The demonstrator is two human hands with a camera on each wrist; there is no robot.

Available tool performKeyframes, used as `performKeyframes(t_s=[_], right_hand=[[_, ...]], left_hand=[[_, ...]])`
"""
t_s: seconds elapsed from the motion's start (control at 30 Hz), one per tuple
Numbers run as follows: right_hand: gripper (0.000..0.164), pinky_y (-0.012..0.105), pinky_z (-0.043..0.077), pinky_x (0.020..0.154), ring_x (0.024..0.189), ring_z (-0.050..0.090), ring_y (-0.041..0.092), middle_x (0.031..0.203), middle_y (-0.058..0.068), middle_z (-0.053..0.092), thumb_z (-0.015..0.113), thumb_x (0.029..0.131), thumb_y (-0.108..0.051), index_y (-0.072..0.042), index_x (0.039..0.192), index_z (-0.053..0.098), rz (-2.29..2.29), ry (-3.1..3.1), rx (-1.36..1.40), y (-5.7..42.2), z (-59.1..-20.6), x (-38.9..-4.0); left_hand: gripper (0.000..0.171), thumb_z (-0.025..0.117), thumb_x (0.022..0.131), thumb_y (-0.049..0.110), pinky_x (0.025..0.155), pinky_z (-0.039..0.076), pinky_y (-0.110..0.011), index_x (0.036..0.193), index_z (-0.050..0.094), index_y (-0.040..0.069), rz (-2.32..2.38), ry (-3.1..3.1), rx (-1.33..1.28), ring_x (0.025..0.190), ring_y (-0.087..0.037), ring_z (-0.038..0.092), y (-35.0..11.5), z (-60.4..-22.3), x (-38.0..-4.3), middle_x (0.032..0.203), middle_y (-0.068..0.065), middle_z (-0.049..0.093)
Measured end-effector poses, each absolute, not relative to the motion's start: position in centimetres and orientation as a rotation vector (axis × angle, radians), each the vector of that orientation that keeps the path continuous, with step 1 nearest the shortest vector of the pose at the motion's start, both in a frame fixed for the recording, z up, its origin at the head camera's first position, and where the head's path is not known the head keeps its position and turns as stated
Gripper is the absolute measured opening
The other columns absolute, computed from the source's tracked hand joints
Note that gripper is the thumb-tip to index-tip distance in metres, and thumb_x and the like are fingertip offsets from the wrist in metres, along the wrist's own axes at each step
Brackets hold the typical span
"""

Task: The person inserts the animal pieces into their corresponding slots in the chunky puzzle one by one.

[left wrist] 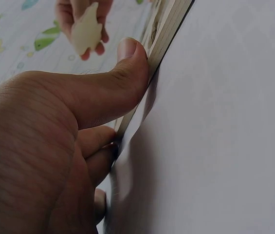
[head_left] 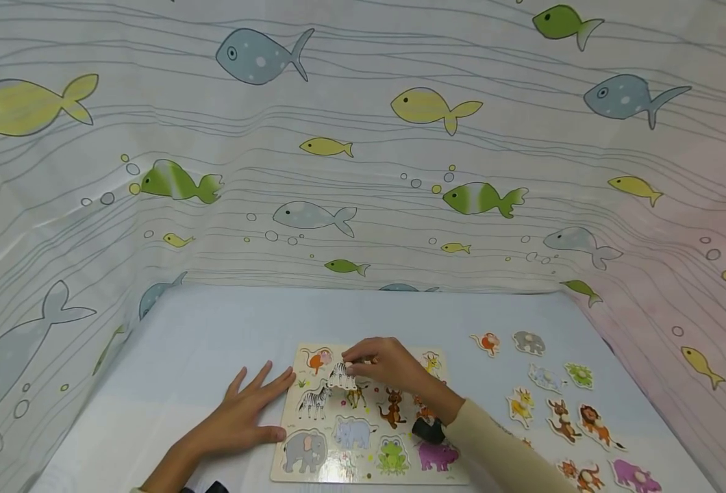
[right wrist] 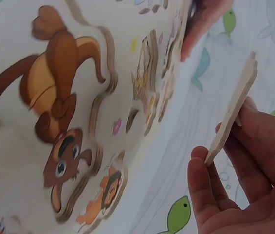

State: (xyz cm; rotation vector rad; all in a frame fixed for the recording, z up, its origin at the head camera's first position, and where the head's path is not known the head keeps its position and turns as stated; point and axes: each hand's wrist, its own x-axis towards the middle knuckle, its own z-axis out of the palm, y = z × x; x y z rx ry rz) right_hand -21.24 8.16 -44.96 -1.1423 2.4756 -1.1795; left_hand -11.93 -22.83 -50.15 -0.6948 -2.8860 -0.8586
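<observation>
A wooden animal puzzle board (head_left: 363,477) lies on the white table. My right hand (head_left: 390,366) pinches a zebra puzzle piece (head_left: 341,376) between thumb and fingers, raised over the upper left of the board. In the right wrist view the piece (right wrist: 234,109) is seen edge-on, apart from the board. Beneath it and to its left is the printed zebra recess (head_left: 314,402). My left hand (head_left: 236,418) lies spread at the board's left side, with thumb and fingertips against its edge. In the left wrist view that thumb (left wrist: 127,68) touches the board's side.
Loose animal pieces lie right of the board, among them a monkey (head_left: 489,344), an elephant (head_left: 529,343), a frog (head_left: 579,375), a lion (head_left: 597,426) and a hippo (head_left: 636,476). A fish-patterned curtain (head_left: 363,178) walls the table at the back and sides.
</observation>
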Motion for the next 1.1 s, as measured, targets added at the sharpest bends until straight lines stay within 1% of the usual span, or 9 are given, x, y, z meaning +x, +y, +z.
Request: performKeyframes(t_s=[0.07,0.27,0.43,0.6,0.83,1.1], right_hand=[[0.029,0.024,0.053,0.08,0.099,0.066,0.014,0.119,0.005,0.072,0.067,0.096,-0.023,-0.008,0.12,0.072,-1.174,2.466,-1.166,7.7,-44.9,-21.1],[0.025,0.023,0.053,0.084,0.098,0.064,0.009,0.117,0.001,0.073,0.069,0.095,-0.023,-0.013,0.117,0.074,-1.156,2.473,-1.156,6.4,-45.2,-20.9],[0.024,0.022,0.053,0.082,0.096,0.064,0.006,0.116,-0.001,0.074,0.071,0.093,-0.024,-0.014,0.114,0.075,-1.139,2.49,-1.121,5.5,-45.7,-20.7],[0.022,0.02,0.052,0.076,0.091,0.062,0.003,0.114,-0.001,0.074,0.072,0.092,-0.025,-0.015,0.112,0.076,-1.139,2.495,-1.087,4.9,-46.0,-20.4],[0.02,0.019,0.051,0.075,0.09,0.062,0.002,0.114,-0.001,0.074,0.072,0.092,-0.022,-0.017,0.111,0.076,-1.148,2.498,-1.111,4.4,-46.2,-20.4],[0.02,0.018,0.051,0.073,0.089,0.063,0.002,0.115,0.0,0.074,0.071,0.093,-0.024,-0.017,0.111,0.076,-1.122,2.497,-1.116,3.8,-46.4,-20.3]], left_hand=[[0.089,0.075,0.077,0.054,0.114,0.005,-0.071,0.149,0.047,0.011,-0.857,-2.885,-0.704,0.145,-0.054,0.028,-22.8,-50.1,-11.9,0.154,-0.01,0.047],[0.088,0.074,0.078,0.055,0.114,0.005,-0.07,0.15,0.046,0.012,-0.853,-2.887,-0.702,0.145,-0.053,0.028,-22.9,-50.1,-11.9,0.155,-0.01,0.046],[0.089,0.073,0.079,0.058,0.115,0.005,-0.069,0.15,0.046,0.013,-0.838,-2.883,-0.714,0.145,-0.053,0.029,-23.1,-50.3,-12.0,0.155,-0.009,0.046],[0.09,0.069,0.081,0.063,0.114,0.005,-0.07,0.151,0.045,0.013,-0.843,-2.871,-0.739,0.145,-0.054,0.029,-23.2,-50.4,-12.0,0.155,-0.009,0.046],[0.089,0.072,0.079,0.058,0.115,0.004,-0.069,0.151,0.045,0.013,-0.842,-2.89,-0.719,0.146,-0.052,0.028,-23.2,-50.4,-12.0,0.156,-0.008,0.045],[0.09,0.073,0.079,0.058,0.112,0.006,-0.073,0.151,0.044,0.013,-0.842,-2.911,-0.718,0.147,-0.052,0.027,-23.2,-50.2,-12.0,0.156,-0.008,0.045]])
